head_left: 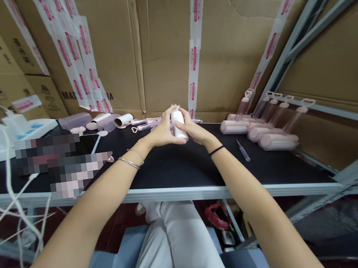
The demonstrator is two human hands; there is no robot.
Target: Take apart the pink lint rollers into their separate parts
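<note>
White cylinder (pixel 177 120): up over the black tabletop (pixel 170 166), dead centre.
Left hand (pixel 164 129), right hand (pixel 194 129): together, clamped on it from both sides, likely for steadiness.
Purple-handled tool (pixel 244 152): lying rightward, probably for quick reach.

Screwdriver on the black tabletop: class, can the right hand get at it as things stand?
Likely yes: nothing visible blocks the way from the right hand to the screwdriver, though that hand is helping hold the white cylinder.

Head-worn view, forward and down
</note>
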